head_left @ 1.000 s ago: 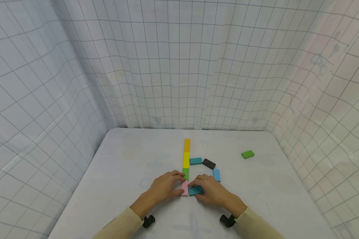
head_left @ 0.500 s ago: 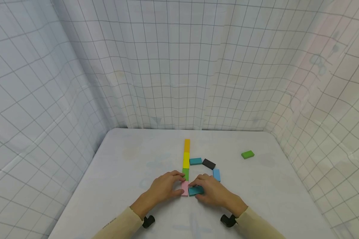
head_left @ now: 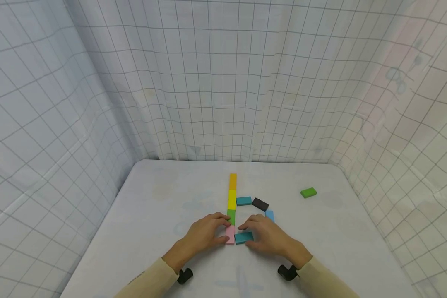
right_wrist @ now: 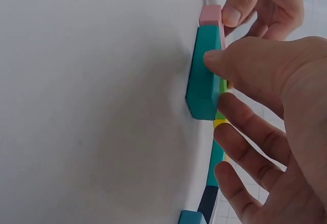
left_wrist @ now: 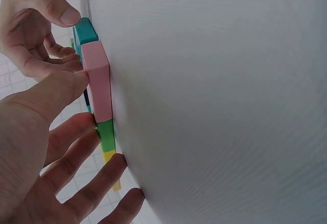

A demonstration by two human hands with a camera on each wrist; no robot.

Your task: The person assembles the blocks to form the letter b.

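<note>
In the head view, my left hand (head_left: 205, 232) rests at the left side of a row of flat blocks. Its thumb touches the pink block (head_left: 230, 235), and the index fingertip lies by the seam with the green block (head_left: 231, 216). My right hand (head_left: 266, 235) is spread around the near teal block (head_left: 243, 238), which lies flat beside the pink one. The right thumb is right at this block's near edge; the index finger stands apart from its far edge. From the right wrist view, the right thumb overlaps the teal block (right_wrist: 204, 75) and the other fingers are apart.
Yellow (head_left: 232, 200) and orange (head_left: 233, 181) blocks continue the row away from me. Another teal block (head_left: 243, 201), a black block (head_left: 260, 204) and a light blue block (head_left: 270, 215) curve to the right. A loose green block (head_left: 308, 193) lies farther right on the white table (head_left: 164, 194).
My right hand has loosened from the near teal block and shifted slightly right, its index finger lifting off the far edge. The left hand and the blocks have stayed in place.
</note>
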